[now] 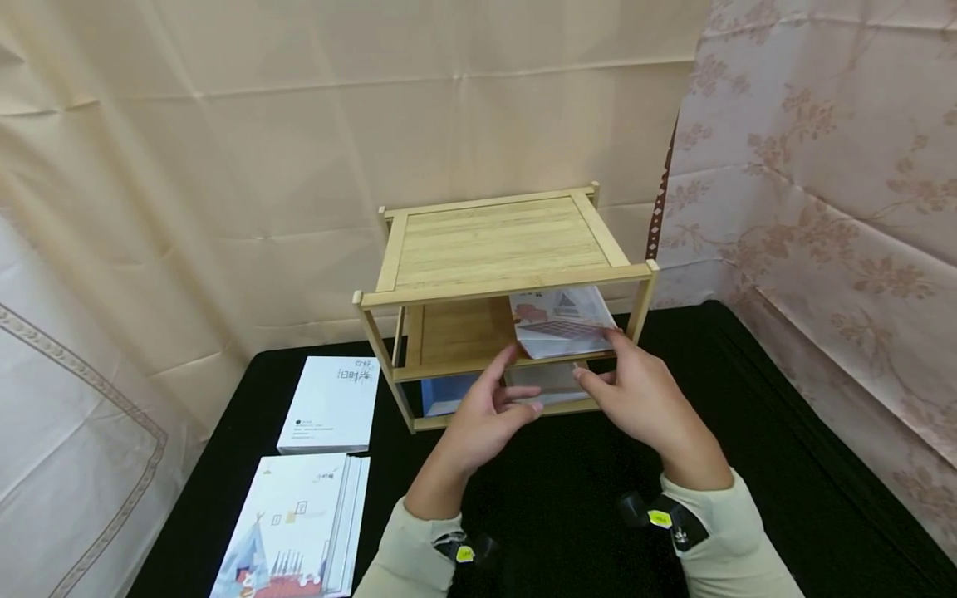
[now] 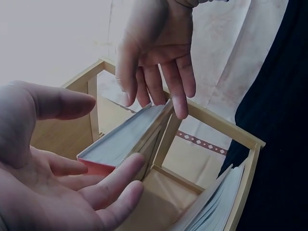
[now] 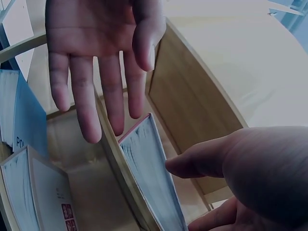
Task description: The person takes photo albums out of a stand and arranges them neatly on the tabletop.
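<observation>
A book with an illustrated cover (image 1: 561, 322) lies on the middle shelf of a small wooden rack (image 1: 501, 241), at the right side. My right hand (image 1: 649, 399) is at the book's right front corner, its fingers mostly straight; in the right wrist view the thumb touches or nearly touches the book's edge (image 3: 151, 168). My left hand (image 1: 486, 423) is in front of the shelf, left of the book, palm turned inward, fingers spread and holding nothing. On the bottom shelf stand a blue book (image 3: 29, 115) and a pale book with red marks (image 3: 53, 192), partly hidden by the hands.
Left of the rack, a white book (image 1: 329, 407) lies on the black tablecloth (image 1: 568, 515). Nearer me is a group of illustrated books (image 1: 292, 515), slightly fanned out. A beige curtain (image 1: 299, 149) hangs behind, a floral one (image 1: 837, 208) at the right.
</observation>
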Action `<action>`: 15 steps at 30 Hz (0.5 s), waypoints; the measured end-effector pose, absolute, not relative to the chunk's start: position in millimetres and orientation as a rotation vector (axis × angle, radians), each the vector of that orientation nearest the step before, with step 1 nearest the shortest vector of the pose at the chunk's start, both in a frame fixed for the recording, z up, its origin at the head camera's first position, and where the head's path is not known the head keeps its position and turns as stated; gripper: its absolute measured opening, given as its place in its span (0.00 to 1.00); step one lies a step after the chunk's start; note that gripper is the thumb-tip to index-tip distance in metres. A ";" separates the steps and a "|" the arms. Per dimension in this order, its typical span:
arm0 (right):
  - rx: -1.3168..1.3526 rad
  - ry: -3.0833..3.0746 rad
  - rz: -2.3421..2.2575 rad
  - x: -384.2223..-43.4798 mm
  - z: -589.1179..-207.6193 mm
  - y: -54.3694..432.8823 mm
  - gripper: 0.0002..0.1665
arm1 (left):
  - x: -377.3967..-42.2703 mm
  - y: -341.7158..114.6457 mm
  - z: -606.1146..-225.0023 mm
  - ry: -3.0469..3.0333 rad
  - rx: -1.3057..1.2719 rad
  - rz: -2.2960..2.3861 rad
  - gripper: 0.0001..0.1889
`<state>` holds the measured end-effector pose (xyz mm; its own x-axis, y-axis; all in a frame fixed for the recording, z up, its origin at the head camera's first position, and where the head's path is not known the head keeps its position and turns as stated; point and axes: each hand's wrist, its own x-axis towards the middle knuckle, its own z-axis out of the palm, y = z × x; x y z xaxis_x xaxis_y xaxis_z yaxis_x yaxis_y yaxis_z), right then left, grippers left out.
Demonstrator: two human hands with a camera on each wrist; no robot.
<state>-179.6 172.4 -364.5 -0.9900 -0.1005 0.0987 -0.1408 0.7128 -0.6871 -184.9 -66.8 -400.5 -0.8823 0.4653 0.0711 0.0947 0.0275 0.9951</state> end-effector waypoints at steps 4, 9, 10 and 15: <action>0.203 -2.870 1.127 -180.3 -363.8 172.9 0.51 | -185.4 -65.8 -400.0 1.986 0.598 1.952 0.49; 0.196 -2.889 1.084 -179.9 -362.1 175.4 0.51 | -185.7 -66.2 -399.1 1.972 0.636 1.964 0.49; 0.194 -2.893 1.084 -179.7 -361.9 175.7 0.51 | -185.6 -66.6 -398.9 1.976 0.639 1.963 0.48; 0.178 -2.893 0.998 -178.8 -361.4 175.1 0.46 | -184.5 -68.5 -396.9 2.033 0.637 1.946 0.47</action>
<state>-178.8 175.1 -361.4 -0.9903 -0.0847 0.1100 -0.1345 0.7816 -0.6091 -184.5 -68.5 -396.9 -0.8715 0.4769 0.1140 0.1349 0.0096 0.9908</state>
